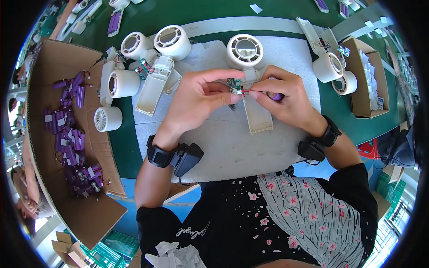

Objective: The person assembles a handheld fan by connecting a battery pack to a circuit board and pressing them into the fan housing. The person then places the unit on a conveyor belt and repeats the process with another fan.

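Head view: our left fingers [220, 74] clamp a circuit board [234, 83]; our right fingers [268, 85] pinch a red lead [246, 91], purple battery [276, 96] beneath. Lead and board seem joined; below our fingers the white housing [259, 117] lies open, so assembly looks unfinished.

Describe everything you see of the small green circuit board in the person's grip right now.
The circuit board is small and green, looks rigid, and carries dark and pale parts, with a white piece near its lower right. The thumb and fingers of the left hand hold it up over the pale pad, nearer the person than the white round housing. A red wire runs from its right side to the right hand. Its exact tilt is unclear.
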`<state>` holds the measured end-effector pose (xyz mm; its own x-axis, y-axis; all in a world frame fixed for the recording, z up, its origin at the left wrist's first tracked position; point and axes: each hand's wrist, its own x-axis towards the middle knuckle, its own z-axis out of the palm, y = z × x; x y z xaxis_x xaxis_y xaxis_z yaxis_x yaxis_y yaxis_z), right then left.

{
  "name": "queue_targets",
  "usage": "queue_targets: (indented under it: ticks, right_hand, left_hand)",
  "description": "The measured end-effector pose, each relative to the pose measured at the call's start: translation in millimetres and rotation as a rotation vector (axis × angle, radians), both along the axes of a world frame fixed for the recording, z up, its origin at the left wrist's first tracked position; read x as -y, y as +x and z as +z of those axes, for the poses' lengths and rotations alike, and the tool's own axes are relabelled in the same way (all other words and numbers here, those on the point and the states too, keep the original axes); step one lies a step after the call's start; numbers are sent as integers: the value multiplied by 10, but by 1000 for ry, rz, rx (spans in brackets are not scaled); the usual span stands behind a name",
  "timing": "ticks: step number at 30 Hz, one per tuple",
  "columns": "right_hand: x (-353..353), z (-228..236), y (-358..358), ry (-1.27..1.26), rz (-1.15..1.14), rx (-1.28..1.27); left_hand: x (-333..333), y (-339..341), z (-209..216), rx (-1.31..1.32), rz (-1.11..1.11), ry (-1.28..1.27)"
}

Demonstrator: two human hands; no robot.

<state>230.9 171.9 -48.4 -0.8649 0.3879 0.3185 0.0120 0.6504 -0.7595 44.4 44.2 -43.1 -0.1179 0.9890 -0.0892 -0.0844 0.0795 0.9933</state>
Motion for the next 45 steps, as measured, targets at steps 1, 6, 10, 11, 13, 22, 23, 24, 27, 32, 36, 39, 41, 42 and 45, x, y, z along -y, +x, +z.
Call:
queue_targets:
  ticks: [1,6,10,11,13,22,23,24,27,32,36,39,41,42,45]
  right_hand:
    - [3,-3,2,-7,-6,6]
    - [0,-1,-4,-8,-5,5]
    - [4,-21,4,1,-8,-24]
    - [9,-25,6,13,-3,-37]
    - [9,-24,4,35,7,-63]
    - [-45,-2,26,90,101,14]
    - [-49,-13,24,113,79,5]
    - [-51,-23,21,136,56,-3]
    - [27,-1,-7,96,-18,-14]
    - [69,30,-54,69,-101,-77]
    - [34,8,-48,153,-80,-86]
    - [9,-7,-31,184,-75,-80]
    - [-3,-7,-35,212,-76,-95]
    - [-3,2,-34,211,-76,-92]
    - [7,35,-32,184,-81,-49]
  left_hand:
    - [1,-12,-9,-18,-4,-1]
    - [-5,-1,-39,-28,23,38]
    - [-12,24,-25,-6,66,67]
    - [-4,34,-27,-1,80,71]
    - [9,48,-26,-8,77,65]
    - [-7,135,-59,-149,118,133]
    - [-11,157,-73,-184,141,185]
    - [-17,174,-81,-182,140,184]
    - [-22,208,-102,-339,141,281]
    - [-13,262,-108,-483,144,264]
    - [-18,283,-185,-350,224,259]
    - [-26,292,-173,-381,256,285]
    - [-24,290,-166,-391,260,278]
    - [-21,290,-162,-403,263,271]
    - [-16,304,-158,-415,286,261]
